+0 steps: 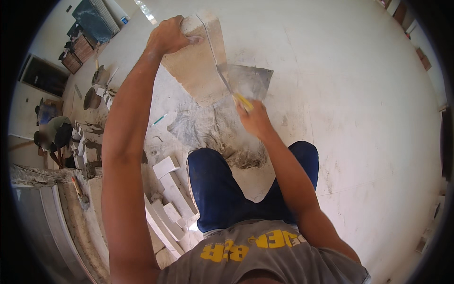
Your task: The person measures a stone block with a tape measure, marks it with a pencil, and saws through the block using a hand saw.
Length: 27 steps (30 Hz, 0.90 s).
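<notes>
My left hand [174,37] grips the upper left edge of a pale block [189,71], which has a long dark line running down its right part. My right hand [251,113] is closed on the yellow handle of a handsaw [226,83], whose blade lies along that line at the block's right part. Under the block are a dusty grey sheet [250,80] and crumpled grey plastic [198,130].
White block offcuts [172,187] lie left of my legs. A co-worker [61,130] bends beside stacked blocks [87,146] at the left, near buckets [92,98]. A trowel [80,189] and a small green tool [160,118] lie nearby. Dark panels [92,21] lean on the wall.
</notes>
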{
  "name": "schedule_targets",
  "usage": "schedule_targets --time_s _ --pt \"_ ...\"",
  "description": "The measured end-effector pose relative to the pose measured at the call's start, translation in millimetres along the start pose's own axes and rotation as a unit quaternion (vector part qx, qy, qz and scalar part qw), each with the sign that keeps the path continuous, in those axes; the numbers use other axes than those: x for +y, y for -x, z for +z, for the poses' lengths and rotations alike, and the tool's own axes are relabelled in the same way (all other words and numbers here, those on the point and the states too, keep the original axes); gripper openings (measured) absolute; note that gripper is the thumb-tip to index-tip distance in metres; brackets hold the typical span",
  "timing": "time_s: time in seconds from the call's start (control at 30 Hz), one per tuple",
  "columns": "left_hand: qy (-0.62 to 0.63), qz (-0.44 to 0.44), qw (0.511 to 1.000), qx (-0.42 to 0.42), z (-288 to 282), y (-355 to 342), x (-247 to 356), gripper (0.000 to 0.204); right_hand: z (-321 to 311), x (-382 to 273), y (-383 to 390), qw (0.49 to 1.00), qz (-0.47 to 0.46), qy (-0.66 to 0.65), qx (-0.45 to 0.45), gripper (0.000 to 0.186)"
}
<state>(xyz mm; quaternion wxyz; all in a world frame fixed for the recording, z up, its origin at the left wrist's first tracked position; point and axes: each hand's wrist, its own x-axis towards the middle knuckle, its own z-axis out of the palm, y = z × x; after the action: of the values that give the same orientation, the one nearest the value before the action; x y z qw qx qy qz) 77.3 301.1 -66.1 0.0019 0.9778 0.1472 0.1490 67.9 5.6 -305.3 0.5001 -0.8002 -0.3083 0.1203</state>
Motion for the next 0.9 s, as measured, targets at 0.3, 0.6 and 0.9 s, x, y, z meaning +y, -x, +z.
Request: schedule_targets --time_s 0.3,0.6,0.9 --pt "0.006 -0.001 1.000 -0.023 -4.5 4.1 45.1 0.101 10.4 -1.7 -63.2 0.995 0.060 0.017 0.082 0.043" --pt "-0.004 -0.029 1.000 0.002 -6.7 8.6 9.6 0.092 -47.5 -5.2 139.2 0.997 -0.032 -0.049 0.049 0.026" --pt "-0.020 -0.092 0.995 0.030 0.9 -2.0 -25.0 0.095 -122.9 -37.0 240.2 0.983 0.147 -0.106 0.002 0.027"
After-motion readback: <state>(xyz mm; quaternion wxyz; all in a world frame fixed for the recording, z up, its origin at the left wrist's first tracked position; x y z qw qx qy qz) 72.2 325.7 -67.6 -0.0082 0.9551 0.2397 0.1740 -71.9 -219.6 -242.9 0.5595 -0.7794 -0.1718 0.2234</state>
